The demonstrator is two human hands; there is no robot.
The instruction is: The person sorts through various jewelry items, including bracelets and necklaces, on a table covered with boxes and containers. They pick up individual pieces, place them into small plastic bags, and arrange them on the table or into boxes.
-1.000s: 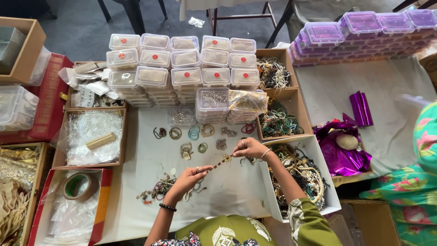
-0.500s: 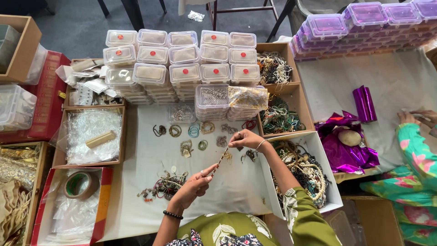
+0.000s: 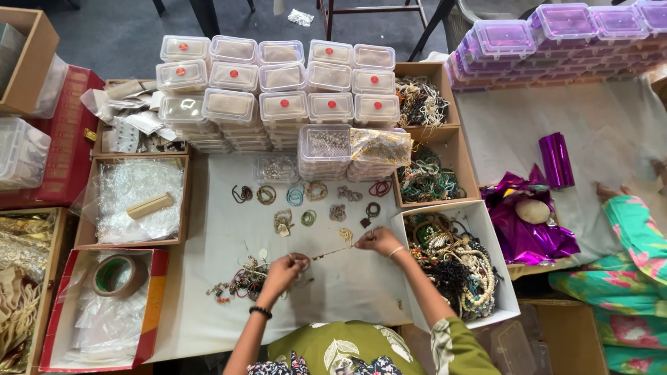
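- Since the earlier frame the left hand [image 3: 283, 269] has slid left and the right hand [image 3: 377, 241] lowered; the thin chain [image 3: 332, 253] between them now lies flatter, nearly level.
- Left hand: fingers pinched shut on the chain's left end, just above a loose heap of jewellery [image 3: 243, 281] on the worktop [image 3: 222, 229].
- Right hand: fingers closed on the chain's right end; pale bangle on that wrist, dark bead band on the left wrist.
- Chain hangs just over the white-covered worktop, centre front; whether it touches the cloth, can't tell.
- Worktop behind the hands: small rings and bangles [image 3: 306, 194] laid out in rows, apart from each other.
- Further back: stacks of clear lidded boxes [image 3: 278, 90], some with red dots.
- Right of the hands: white tray [image 3: 479, 215] full of tangled necklaces; two brown trays of beads behind it.
- Left: tray of clear bags with a wooden block [image 3: 149, 205]; red box holding a tape roll [image 3: 114, 274].
- Far right: purple foil [image 3: 528, 236], purple roll [image 3: 556, 160], purple-lidded boxes [image 3: 556, 28]; another person's sleeve in green-pink print [image 3: 632, 236].
- Room: dark grey floor [image 3: 104, 28] beyond, chair legs at top.
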